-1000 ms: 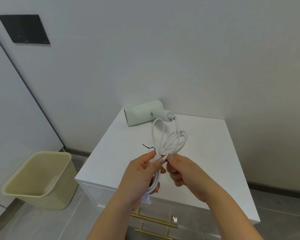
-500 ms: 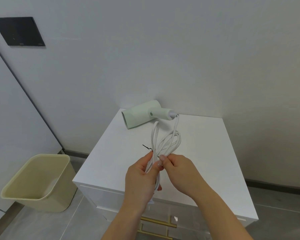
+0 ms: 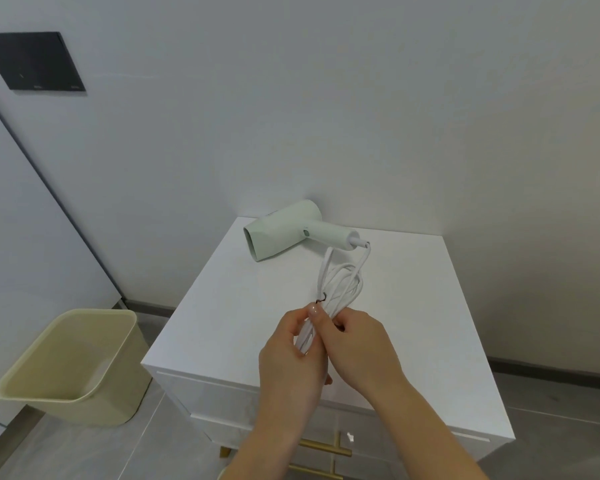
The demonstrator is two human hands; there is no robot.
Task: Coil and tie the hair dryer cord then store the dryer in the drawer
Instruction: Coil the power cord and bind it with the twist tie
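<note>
Over the last half second the two hands have drawn together, and the black tie (image 3: 321, 298), which stuck out free to the left, now curls right at the fingertips. A dark panel (image 3: 32, 60) hangs on the wall at 10 o'clock. A beige bin (image 3: 70, 365) stands on the floor at 8 o'clock of the white cabinet (image 3: 413, 306). The pale green hair dryer (image 3: 284, 233) lies on its side at the back of the cabinet top, 12 o'clock of the hands, nozzle towards 9 o'clock. Its white cord (image 3: 343, 282) runs down in loops. The left hand (image 3: 288, 362) curls round the gathered loops. The right hand (image 3: 361, 348) is pressed against it at 3 o'clock, fingers curled on the same bundle. A gold drawer handle (image 3: 323, 448) shows at 6 o'clock.
</note>
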